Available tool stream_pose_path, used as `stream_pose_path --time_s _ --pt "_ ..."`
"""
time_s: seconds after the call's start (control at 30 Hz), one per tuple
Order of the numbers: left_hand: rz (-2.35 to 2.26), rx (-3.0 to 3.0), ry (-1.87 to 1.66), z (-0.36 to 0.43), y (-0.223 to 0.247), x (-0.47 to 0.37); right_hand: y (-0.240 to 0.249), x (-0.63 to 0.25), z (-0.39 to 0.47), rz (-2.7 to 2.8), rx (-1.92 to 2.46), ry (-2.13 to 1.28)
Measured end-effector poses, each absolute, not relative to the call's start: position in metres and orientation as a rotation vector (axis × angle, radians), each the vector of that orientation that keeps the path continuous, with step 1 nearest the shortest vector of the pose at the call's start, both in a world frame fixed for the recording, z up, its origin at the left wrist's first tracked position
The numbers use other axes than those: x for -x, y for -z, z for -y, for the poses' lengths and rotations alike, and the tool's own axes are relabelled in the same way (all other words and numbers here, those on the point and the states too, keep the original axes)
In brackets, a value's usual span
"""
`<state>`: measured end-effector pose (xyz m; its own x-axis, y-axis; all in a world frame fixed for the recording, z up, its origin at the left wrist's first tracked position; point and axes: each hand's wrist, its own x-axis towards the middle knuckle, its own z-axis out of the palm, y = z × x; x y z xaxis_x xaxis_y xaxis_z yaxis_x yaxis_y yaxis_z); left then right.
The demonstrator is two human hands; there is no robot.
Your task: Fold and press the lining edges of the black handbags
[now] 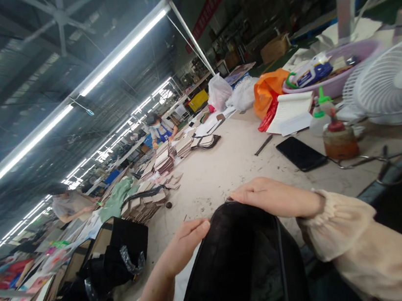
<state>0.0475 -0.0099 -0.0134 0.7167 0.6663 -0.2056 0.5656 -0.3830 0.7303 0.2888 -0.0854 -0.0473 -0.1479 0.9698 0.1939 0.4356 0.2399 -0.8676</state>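
A black, leather-like bag [233, 259] with curved sides stands in front of me, close to the camera. My left hand [184, 246] grips its upper left edge, thumb along the rim and fingers on the far side. On the top edge, my right hand [266, 196] is closed round the rim, its fingers partly hidden behind the material. White paper [180, 291] shows beneath the bag at the left. Past my right hand, a black phone [301, 153] lies on the worktable [205, 184].
Black box-like pieces [126, 234] stand at the left. Stacked brown panels [163, 158] lie farther back. On the right are a jar of amber liquid [340, 141], a notepad [288, 112], a white fan [395, 80] and a purple basin [366, 52]. Two people work beyond the table.
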Motion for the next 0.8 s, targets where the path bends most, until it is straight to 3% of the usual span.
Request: stream_pose_path --time_s 0.17,0.27,0.37,0.57,0.8 --pt "-1.034 -1.936 -0.086 0.04 0.016 -0.019 0.062 -0.296 0.081 1.369 1.242 -1.232" --pt "-1.15 -1.876 -0.265 0.057 0.022 -0.007 0.072 -0.298 0.081 1.172 1.179 -1.34" --pt "-1.22 -1.8 -0.475 0.068 0.028 0.004 0.075 -0.3 0.093 1.141 1.166 -1.288" --pt "-1.409 -2.066 -0.449 0.087 0.038 -0.003 0.069 -0.28 0.139 1.521 0.958 -0.992" --pt "-1.39 -2.056 -0.574 0.078 0.039 -0.038 0.089 -0.258 0.167 1.2 1.397 -0.772"
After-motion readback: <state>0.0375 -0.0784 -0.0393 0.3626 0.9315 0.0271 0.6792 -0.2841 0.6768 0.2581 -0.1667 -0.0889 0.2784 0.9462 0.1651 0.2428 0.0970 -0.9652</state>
